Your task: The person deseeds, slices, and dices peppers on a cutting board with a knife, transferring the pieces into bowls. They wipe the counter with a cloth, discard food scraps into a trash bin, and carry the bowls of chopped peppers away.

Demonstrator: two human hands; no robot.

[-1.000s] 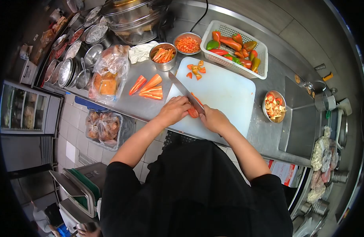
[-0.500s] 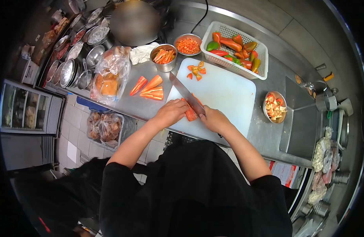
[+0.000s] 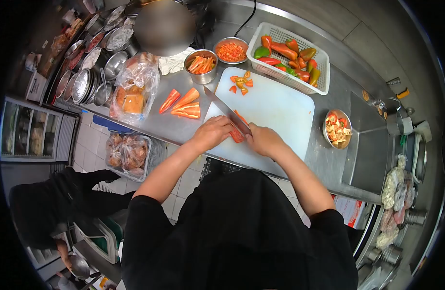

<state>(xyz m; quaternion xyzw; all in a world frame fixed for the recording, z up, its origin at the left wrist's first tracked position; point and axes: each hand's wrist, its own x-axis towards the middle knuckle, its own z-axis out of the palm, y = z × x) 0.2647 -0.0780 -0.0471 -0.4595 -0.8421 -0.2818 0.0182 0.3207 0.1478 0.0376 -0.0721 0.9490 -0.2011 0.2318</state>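
My right hand (image 3: 265, 141) is closed round the handle of a large kitchen knife (image 3: 221, 106), its blade slanting up and left over the white cutting board (image 3: 275, 113). Against the near side of the blade, the curled fingers of my left hand (image 3: 213, 132) press a red pepper piece (image 3: 236, 134) onto the board. A thin cut strip (image 3: 239, 116) lies just beyond the blade. Small orange and red pepper pieces (image 3: 241, 83) sit at the board's far left corner. On the steel counter, left of the board, lie several flattened pepper pieces (image 3: 186, 104).
Behind the board stand a basket of whole peppers (image 3: 324, 67), a pot of pepper strips (image 3: 201, 76) and a bowl of diced pepper (image 3: 231, 61). To the right are a bowl of trimmings (image 3: 349, 144) and a sink (image 3: 365, 166). A co-worker (image 3: 53, 203) holds a metal bowl (image 3: 80, 266) at lower left.
The knife and my hands have shifted only slightly at the pepper piece. At lower left the co-worker has moved, and a hand with a metal bowl now shows.
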